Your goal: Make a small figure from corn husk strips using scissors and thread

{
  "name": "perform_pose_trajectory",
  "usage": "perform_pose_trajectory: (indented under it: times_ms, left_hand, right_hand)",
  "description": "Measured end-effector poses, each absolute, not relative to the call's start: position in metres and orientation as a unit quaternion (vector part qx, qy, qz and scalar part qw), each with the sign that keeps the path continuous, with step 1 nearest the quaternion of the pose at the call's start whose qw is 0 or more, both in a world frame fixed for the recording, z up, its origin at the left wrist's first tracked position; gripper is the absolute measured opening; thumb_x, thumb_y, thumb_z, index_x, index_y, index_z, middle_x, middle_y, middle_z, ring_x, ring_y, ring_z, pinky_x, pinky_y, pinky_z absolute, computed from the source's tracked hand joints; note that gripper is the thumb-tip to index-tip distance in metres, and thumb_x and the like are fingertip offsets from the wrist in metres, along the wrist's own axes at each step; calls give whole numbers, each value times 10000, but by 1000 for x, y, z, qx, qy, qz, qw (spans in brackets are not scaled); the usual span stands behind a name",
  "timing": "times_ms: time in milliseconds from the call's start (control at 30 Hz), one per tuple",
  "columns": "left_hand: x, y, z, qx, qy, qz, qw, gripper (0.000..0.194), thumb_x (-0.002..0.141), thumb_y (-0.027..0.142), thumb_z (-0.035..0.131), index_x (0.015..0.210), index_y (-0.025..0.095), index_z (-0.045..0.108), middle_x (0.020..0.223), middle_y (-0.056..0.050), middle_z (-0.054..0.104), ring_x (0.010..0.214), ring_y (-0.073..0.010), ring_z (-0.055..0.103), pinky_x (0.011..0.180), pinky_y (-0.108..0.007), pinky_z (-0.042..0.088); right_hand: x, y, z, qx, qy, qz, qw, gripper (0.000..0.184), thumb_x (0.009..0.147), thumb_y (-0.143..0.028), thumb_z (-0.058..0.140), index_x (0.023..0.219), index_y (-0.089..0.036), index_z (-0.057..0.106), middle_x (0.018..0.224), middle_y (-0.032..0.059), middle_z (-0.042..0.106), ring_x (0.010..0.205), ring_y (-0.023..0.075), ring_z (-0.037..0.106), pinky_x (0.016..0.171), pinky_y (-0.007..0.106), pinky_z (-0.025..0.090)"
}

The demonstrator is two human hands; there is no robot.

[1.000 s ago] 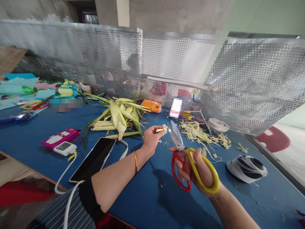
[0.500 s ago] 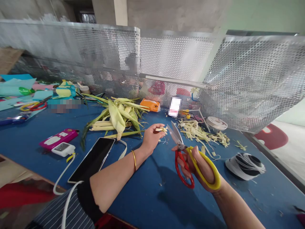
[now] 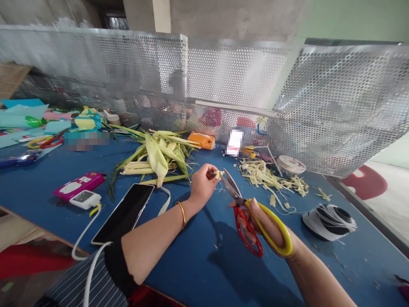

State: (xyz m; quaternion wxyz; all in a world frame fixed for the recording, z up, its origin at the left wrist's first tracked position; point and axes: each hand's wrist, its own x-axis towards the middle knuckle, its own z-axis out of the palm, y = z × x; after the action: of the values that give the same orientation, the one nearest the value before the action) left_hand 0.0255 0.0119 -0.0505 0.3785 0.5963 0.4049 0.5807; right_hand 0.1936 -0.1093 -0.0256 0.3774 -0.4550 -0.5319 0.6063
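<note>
Pinching a small pale piece of husk point(image 3: 218, 175) between thumb and fingertips, the left hand point(image 3: 203, 183) is near the middle of the view, its back turned toward the camera. Its forearm slants up from the lower left, with a gold bangle point(image 3: 182, 215) at the wrist and a striped sleeve point(image 3: 86, 277) ending in a black cuff.

Facing it, the right hand point(image 3: 267, 225) grips a pair of scissors point(image 3: 237, 197), thumb through the yellow loop and fingers through the red one. The right forearm slants in from the lower right. The blades are slightly parted and point up and left, their tips right by the husk piece; whether they touch it is hard to tell.

Just beyond the left hand, a heap of green and cream husks point(image 3: 156, 155) lies on the blue surface point(image 3: 179, 273). Beyond the scissors is a scatter of cut strips point(image 3: 260, 174). A dark-screened phone point(image 3: 124, 213) lies beside the left forearm, a spool of white cord point(image 3: 329, 222) stands at right, and perforated metal panels point(image 3: 236, 76) line the back.
</note>
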Motion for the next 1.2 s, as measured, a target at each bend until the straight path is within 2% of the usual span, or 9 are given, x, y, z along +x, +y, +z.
perform_pose_trajectory:
  times_ms: [233,433,600,700,833,933,1033,1100,1200]
  left_hand:
    - [23,10,-54,663,424,545,291,92,760,152,644,801,218,595,751,-5,665,710,-154,644,660,-237,455]
    - [22,10,-56,689,427,527,256,101,777,139,620,815,230,596,750,-1,665,717,-159,642,666,-241,451]
    - [23,8,-54,672,417,541,287,128,752,124,644,800,236,604,750,5,675,733,-162,657,705,-251,464]
    - [24,8,-53,648,422,552,310,169,707,129,701,807,239,621,775,-2,695,737,-164,655,708,-256,464]
    - [27,11,-52,566,432,557,428,309,610,94,763,867,220,650,753,-5,709,713,-162,652,684,-261,479]
    - [29,13,-51,446,419,524,593,206,643,145,767,822,172,669,702,-8,678,608,-128,621,569,-235,471]
    - [30,13,-49,328,414,485,697,122,666,158,775,731,138,673,677,-20,648,568,-94,591,484,-193,437]
    - [29,12,-48,294,405,474,725,118,668,149,779,713,134,671,681,-25,648,576,-89,599,488,-184,453]
    - [28,11,-48,277,376,474,747,164,653,160,802,769,147,687,755,-40,685,647,-109,648,560,-200,513]
  right_hand:
    - [190,-108,-25,-473,-514,606,380,633,869,-729,414,1120,-167,557,666,-32,536,387,73,447,410,225,339]
    - [187,-107,-26,-490,-493,609,383,619,840,-744,447,1048,-173,565,596,-69,478,324,46,355,345,193,297]
    - [183,-108,-21,-500,-491,600,386,547,853,-692,495,1013,-174,570,555,-90,433,304,32,302,333,186,279]
    - [181,-109,-19,-479,-509,573,428,559,854,-697,490,1047,-178,565,587,-75,456,328,35,308,347,195,276]
    - [187,-106,-21,-506,-544,473,473,610,828,-729,476,1117,-197,559,604,-50,494,350,74,352,361,233,307]
    - [201,-97,-25,-666,-582,274,378,527,823,-671,523,1093,-224,593,618,-7,575,444,156,510,433,268,356]
    - [212,-89,-31,-774,-607,82,162,361,882,-495,525,1092,-216,617,811,93,700,708,270,658,565,315,392]
    - [214,-86,-36,-782,-620,35,55,302,905,-384,497,1100,-183,609,878,142,718,786,301,682,587,322,388]
    - [208,-85,-43,-755,-656,3,-5,256,904,-311,497,1087,-154,585,905,157,716,790,290,697,579,305,388]
